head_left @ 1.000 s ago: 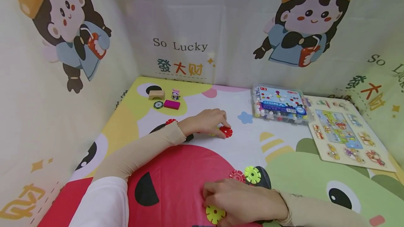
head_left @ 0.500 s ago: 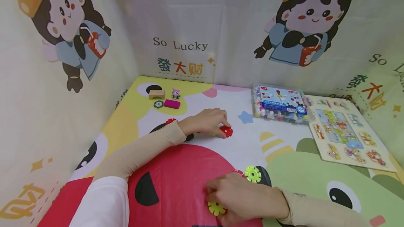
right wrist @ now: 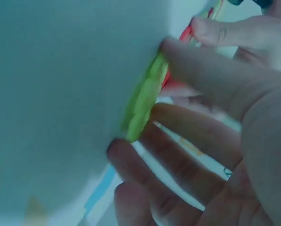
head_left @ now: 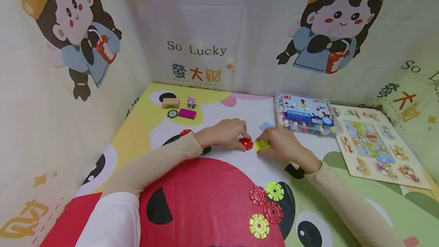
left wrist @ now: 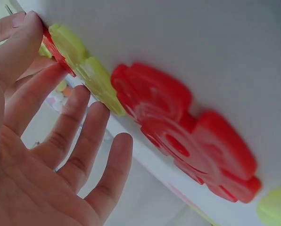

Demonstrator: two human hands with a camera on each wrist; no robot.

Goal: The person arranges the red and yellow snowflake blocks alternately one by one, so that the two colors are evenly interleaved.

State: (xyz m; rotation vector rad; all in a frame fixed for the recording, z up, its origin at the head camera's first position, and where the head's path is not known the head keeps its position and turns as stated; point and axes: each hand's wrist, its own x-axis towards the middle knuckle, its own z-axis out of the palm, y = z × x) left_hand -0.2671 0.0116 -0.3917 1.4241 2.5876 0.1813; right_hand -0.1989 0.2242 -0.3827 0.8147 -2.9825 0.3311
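Flat on the table, my left hand [head_left: 224, 132] pinches the edges of a red snowflake disc [head_left: 246, 143] between thumb and forefinger. Close on its right, my right hand [head_left: 284, 144] holds a yellow-green snowflake disc [head_left: 262, 145] by thumb and fingers, with a narrow gap between the two discs in the head view. In the left wrist view a yellow disc [left wrist: 84, 66] and a bigger-looking red disc [left wrist: 178, 136] lie in a row beside the pinched one, and another yellow-green disc [left wrist: 278, 207] is cut off at the corner. My left arm partly covers this row in the head view.
Nearer the front lie loose discs: two red [head_left: 273, 212] and two yellow-green [head_left: 258, 226]. A clear box of molecule-model parts [head_left: 305, 113] and a wooden puzzle board [head_left: 380, 144] stand at right. Behind my left arm are a wooden block [head_left: 170, 103], magenta block [head_left: 187, 114], chip [head_left: 172, 114] and figurine [head_left: 191, 102].
My right hand has moved from the loose discs at the front, away and up to the left hand, bringing a yellow-green disc. The left hand has stayed at the red disc.
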